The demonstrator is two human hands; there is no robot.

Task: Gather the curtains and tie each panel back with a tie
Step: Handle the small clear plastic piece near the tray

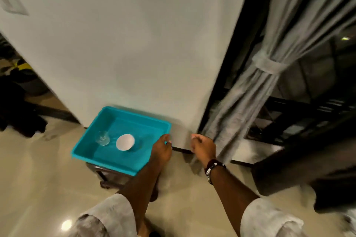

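Both sleeves (107,215) fill the bottom edge, and the bare forearms reach out from them over the floor (38,169). Left-hand fingers (167,138) curl loosely over the near right corner of a teal tray (107,163); whether they touch its rim I cannot tell, and they hold nothing I can see. Right-hand fingers (195,137) are loosely curled and empty as well, a watch (212,169) on that wrist.

Up and to the right of the right hand (203,148) hangs the grey curtain (250,90), its long axis running steeply from top right down towards that hand, its hem just beside the knuckles. A tie (269,64) already cinches it at mid-height, so this panel looks done. The right hand is clearly the nearer one.

Inside the tray sit a clear glass (103,137) and a white bowl (125,142), apart from each other. A pale wall (134,44) stands between tray and curtain.
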